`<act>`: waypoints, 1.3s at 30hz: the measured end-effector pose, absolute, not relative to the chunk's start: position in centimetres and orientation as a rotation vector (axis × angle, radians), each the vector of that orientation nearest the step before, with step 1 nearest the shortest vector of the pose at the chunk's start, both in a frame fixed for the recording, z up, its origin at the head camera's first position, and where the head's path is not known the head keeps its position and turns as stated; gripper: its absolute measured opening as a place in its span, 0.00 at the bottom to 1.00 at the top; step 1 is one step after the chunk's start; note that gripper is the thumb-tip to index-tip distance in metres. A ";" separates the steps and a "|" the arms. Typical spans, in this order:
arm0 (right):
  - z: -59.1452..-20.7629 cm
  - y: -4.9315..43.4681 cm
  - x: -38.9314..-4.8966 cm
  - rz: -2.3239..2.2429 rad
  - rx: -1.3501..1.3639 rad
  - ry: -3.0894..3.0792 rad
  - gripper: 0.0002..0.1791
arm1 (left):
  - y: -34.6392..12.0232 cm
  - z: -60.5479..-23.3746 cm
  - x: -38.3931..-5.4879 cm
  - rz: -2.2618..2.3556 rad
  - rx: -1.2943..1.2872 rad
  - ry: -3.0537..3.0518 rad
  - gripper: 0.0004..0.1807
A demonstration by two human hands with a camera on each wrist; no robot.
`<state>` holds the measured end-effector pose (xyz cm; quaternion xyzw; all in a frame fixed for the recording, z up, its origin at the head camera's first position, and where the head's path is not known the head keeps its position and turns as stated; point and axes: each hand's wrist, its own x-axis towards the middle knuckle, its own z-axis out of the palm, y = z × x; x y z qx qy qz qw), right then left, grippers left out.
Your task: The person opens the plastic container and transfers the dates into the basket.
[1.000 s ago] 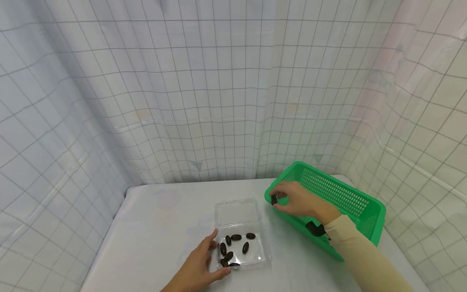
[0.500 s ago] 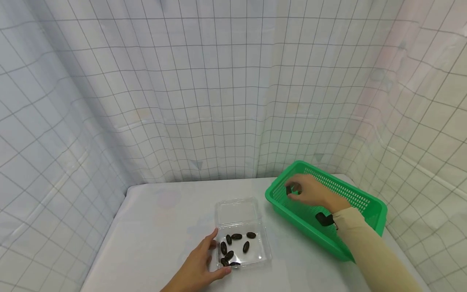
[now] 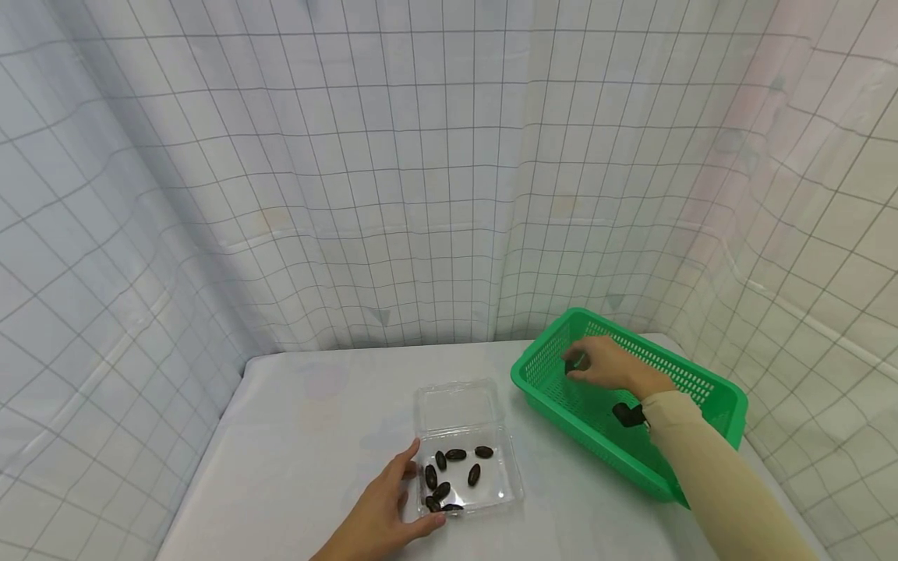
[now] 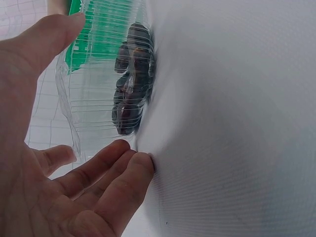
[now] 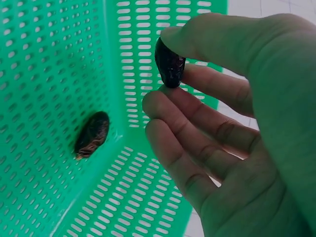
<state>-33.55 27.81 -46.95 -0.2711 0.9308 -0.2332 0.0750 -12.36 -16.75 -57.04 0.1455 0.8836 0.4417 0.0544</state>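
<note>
In the right wrist view, my right hand (image 5: pixel 222 113) pinches a dark, shiny date (image 5: pixel 170 64) between thumb and fingers. That hand (image 3: pixel 606 365) is inside the green basket (image 3: pixel 701 383), over its far left part. Another date (image 5: pixel 92 136), wrinkled and brown, lies in the basket. My left hand (image 3: pixel 379 506) is at the near left corner of an open clear plastic box (image 3: pixel 500 471), its fingers along the left side and thumb at the front. Its fingers look relaxed in the left wrist view. Several dates (image 3: pixel 431 477) lie in the box, mostly in its left half.
The box's clear lid (image 3: pixel 459 407) lies folded back behind it. Both containers stand on a white-covered table (image 3: pixel 295 444). White curtains with a grid pattern (image 3: pixel 421 195) enclose the back and sides. A black wrist strap (image 3: pixel 627 414) hangs under the right wrist.
My right hand has moved right, from the basket's left rim to inside the basket, carrying the date. The left hand and the box stay where they were.
</note>
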 end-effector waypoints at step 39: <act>-45.7 25.6 -30.4 -0.731 -0.916 2.899 0.15 | -16.7 -55.3 -12.9 1.247 0.394 2.694 0.71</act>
